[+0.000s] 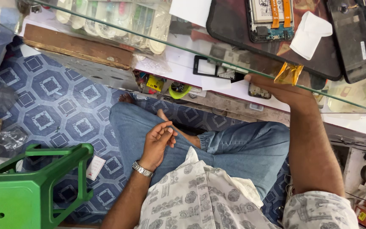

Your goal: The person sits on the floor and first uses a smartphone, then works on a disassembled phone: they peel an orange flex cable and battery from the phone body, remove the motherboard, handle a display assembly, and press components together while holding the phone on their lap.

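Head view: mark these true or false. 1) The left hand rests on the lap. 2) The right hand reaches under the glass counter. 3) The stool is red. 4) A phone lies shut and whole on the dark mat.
1) True: the left hand lies on the jeans, grip loosely curled and empty.
2) True: the right hand is beneath the glass counter.
3) False: the stool is green.
4) False: the phone lies opened, its insides showing.

A white rectangular label [95,167] lies on the blue patterned floor beside the green stool [26,191].
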A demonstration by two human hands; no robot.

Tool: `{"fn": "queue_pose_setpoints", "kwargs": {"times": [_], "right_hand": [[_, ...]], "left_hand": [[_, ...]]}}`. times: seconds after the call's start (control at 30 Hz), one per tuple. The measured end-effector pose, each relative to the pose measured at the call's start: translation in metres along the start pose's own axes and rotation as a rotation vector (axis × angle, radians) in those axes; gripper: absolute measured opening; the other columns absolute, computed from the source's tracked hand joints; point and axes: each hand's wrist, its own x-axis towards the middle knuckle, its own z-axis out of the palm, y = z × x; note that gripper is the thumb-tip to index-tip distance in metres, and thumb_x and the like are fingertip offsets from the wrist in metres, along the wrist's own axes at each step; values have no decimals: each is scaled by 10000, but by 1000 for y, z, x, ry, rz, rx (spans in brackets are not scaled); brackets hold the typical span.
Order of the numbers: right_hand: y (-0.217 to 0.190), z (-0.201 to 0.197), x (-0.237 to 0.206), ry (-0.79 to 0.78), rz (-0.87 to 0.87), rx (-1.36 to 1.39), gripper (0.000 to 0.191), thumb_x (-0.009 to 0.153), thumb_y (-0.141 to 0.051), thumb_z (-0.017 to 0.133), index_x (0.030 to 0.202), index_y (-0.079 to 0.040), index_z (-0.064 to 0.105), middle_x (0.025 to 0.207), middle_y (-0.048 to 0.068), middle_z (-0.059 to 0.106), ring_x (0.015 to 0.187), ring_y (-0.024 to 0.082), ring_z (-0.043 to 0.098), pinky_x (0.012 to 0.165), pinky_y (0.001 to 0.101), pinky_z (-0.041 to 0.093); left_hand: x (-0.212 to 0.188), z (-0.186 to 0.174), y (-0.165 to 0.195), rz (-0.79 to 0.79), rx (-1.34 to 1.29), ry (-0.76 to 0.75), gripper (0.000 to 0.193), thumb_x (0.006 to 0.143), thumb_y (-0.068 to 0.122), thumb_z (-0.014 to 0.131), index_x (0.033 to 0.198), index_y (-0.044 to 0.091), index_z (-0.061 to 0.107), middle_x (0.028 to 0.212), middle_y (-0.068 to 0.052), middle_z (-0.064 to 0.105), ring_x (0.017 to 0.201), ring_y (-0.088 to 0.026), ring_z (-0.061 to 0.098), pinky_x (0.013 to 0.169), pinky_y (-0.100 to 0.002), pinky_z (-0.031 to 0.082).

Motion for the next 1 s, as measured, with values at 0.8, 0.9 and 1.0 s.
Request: {"fn": "queue_pose_setpoints", "kwargs": {"times": [0.8, 0.9, 1.0], "right_hand": [[-4, 9, -15, 102, 36, 391, 354, 801, -58, 848, 1099, -56, 656, 1028, -4, 702, 934, 78, 679, 792, 248, 595], [-2, 7, -36, 149, -16, 219, 300, 849, -67, 883, 1050, 12, 675, 935, 51, 673, 839, 103, 630, 718, 256, 541], [-1, 8, -58, 176, -148, 228, 389, 859, -76, 891, 1160, 47, 678, 994, 46, 669, 879, 83, 607, 759, 232, 526]], "left_hand": [[31, 143, 44, 165, -352, -537, 618, 1073, 99, 540, 1602, 47, 224, 1547, -250, 477, 1367, -330, 565, 1107, -424, 511], [32, 163, 54, 133, -476, -530, 666, 1069, 71, 517, 1621, 48, 144, 1582, -248, 429, 1403, -350, 527, 1133, -441, 483], [26, 169, 55, 168, -525, -464, 744, 1055, 60, 514, 1649, 73, 67, 1545, -249, 434, 1379, -348, 537, 1114, -448, 493]]}}
